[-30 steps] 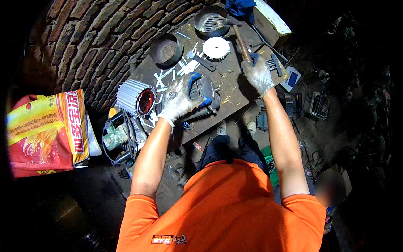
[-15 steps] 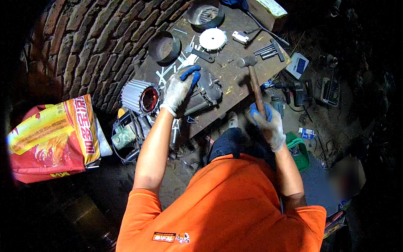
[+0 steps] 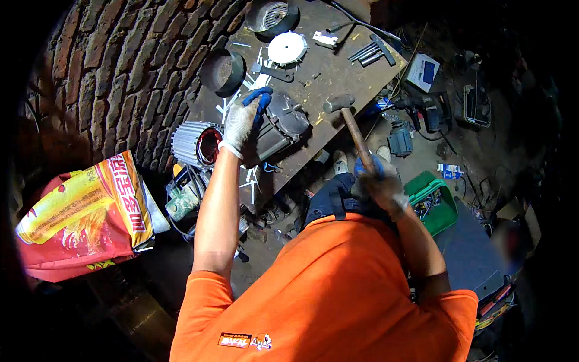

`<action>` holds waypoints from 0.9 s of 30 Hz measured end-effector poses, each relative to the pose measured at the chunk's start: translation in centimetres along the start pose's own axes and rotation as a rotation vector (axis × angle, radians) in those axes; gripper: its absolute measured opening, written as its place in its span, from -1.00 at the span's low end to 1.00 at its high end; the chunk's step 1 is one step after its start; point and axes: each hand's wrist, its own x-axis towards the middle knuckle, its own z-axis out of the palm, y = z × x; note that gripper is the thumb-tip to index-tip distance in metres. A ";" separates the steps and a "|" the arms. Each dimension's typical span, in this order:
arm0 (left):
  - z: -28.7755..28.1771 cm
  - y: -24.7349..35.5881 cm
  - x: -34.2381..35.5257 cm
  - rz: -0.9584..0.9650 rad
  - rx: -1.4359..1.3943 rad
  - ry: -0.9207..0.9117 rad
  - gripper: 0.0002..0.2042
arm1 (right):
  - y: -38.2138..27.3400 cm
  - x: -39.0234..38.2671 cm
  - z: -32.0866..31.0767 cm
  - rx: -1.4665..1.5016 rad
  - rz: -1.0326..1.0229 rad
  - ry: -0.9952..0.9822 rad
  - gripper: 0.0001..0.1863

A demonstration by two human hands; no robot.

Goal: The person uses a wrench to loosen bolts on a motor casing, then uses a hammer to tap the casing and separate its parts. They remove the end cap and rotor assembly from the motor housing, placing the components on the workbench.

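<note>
My gloved left hand (image 3: 244, 117), blue fingertips curled, rests at the left of a dark cast motor housing (image 3: 283, 127) on the worktable (image 3: 338, 78); whatever is inside its fingers is hidden. My gloved right hand (image 3: 377, 181) grips the wooden handle of a hammer (image 3: 356, 130) low beside the table's front edge, the steel head raised toward the housing's right. A finned stator with red windings (image 3: 193, 145) sits left of the housing. Behind it are white strips (image 3: 223, 108), a flat dark tool (image 3: 271, 73), a white fan disc (image 3: 286, 48) and a steel ring (image 3: 222, 72).
Brick wall (image 3: 120, 72) curves along the back left. A red-yellow sack (image 3: 84, 220) stands left, near a green machine (image 3: 181, 202). Right, on the floor, lie a power drill (image 3: 431, 114), a white box (image 3: 422, 72), a wire basket (image 3: 476, 105) and a green bin (image 3: 428, 199).
My right hand has moved down toward my body with the hammer, whose head now shows. My left hand has shifted up and leftward off the housing's middle. The view has turned slightly.
</note>
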 end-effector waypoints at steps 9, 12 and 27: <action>0.7 -0.6 1.0 -0.123 -0.139 0.013 -0.72 | 6.9 -0.4 6.8 0.397 -0.042 -0.022 -0.69; 0.1 -0.9 0.8 0.004 0.064 0.002 -0.67 | -0.6 0.0 2.8 0.761 0.210 -0.229 -0.58; 0.2 1.7 -1.9 0.469 0.550 -0.047 -0.49 | -3.3 4.1 4.1 0.591 0.136 -0.107 -0.31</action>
